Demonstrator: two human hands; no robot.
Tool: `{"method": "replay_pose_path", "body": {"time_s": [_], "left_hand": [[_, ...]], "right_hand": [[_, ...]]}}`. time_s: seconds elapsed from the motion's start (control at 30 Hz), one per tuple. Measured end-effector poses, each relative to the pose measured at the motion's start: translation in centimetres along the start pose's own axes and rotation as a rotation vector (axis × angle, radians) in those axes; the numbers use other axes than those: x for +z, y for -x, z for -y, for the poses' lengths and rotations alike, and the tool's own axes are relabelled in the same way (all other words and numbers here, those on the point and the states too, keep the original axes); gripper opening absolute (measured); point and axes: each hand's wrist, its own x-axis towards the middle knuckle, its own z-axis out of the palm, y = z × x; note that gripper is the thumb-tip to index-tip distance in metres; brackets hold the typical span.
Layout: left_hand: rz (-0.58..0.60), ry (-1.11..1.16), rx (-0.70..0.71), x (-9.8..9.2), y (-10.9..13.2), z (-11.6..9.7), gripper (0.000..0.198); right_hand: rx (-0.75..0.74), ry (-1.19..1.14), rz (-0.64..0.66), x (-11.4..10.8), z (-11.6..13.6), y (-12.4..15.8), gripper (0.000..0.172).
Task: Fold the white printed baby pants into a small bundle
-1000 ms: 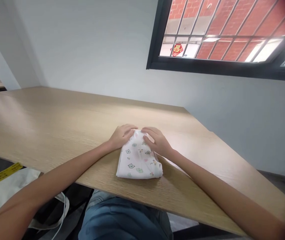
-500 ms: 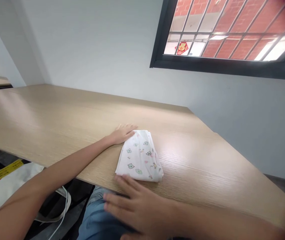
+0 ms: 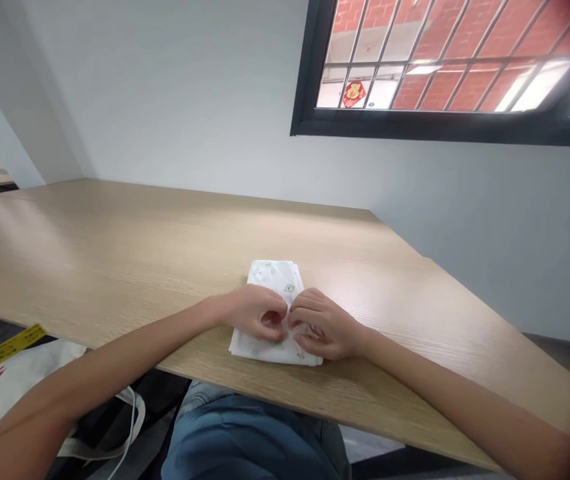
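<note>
A folded white cloth (image 3: 275,272) printed with small green and pink pictures lies flat near the front edge of the table (image 3: 129,253). Over its middle, my left hand (image 3: 257,312) curves inward, thumb apart from the bent fingers. My right hand (image 3: 325,325) faces it from the right side of the cloth, curled the same way with a gap between thumb and fingers. The fingertips of both hands nearly meet, and nothing shows in either one. Whether they touch the cloth I cannot tell. Together they cover much of its middle.
At lower left, below the table edge, is a white bag (image 3: 9,387) with red marks and a yellow strip (image 3: 5,350). A thin white cord (image 3: 129,427) hangs beside it. The wall (image 3: 189,100) and a barred window (image 3: 429,73) stand behind the table.
My left hand has moved from the cloth's upper left corner onto its middle. My right hand has risen from the table's front edge to the cloth's right side. Both have curled.
</note>
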Motion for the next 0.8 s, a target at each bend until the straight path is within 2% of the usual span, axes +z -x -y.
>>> {"method": "replay_pose_path", "body": {"time_s": [0.03,0.1,0.17,0.3,0.4,0.43,0.5,0.6,0.7,0.8], "left_hand": [[0.043,-0.003,0.023,-0.3,0.1,-0.4,0.025],[0.120,-0.046,0.035,-0.8,0.3,-1.2,0.039],[0.189,-0.129,0.003,-1.0,0.5,-2.0,0.043],[0.215,-0.324,-0.071,-0.9,0.8,-3.6,0.021],[0.208,-0.297,-0.098,-1.3,1.2,-3.7,0.008],[0.231,-0.213,-0.119,-1.6,1.3,-3.4,0.006],[0.296,0.096,-0.182,-2.5,1.4,-2.0,0.007],[0.342,0.554,-0.253,-3.8,1.5,0.9,0.013],[0.285,0.724,-0.261,-4.3,1.6,3.3,0.047],[0.213,1.030,-0.292,-3.5,1.7,4.4,0.080]], "right_hand": [[0.018,-0.042,0.044,-0.1,-0.2,0.5,0.016],[0.034,-0.102,0.096,-0.3,-0.1,1.1,0.036],[0.036,-0.108,0.125,-0.4,0.4,1.3,0.051],[0.040,-0.025,0.181,-0.6,1.1,0.9,0.046],[0.047,-0.003,0.177,-0.4,0.9,0.8,0.036],[0.078,-0.026,0.167,-0.3,0.8,0.9,0.030],[0.204,-0.108,0.128,-0.2,0.4,1.0,0.017],[0.463,-0.232,0.008,-0.2,-0.1,0.9,0.011],[0.694,-0.422,-0.169,-0.5,-0.2,0.6,0.025],[0.841,-0.667,-0.284,-0.7,-0.2,0.3,0.033]]}}
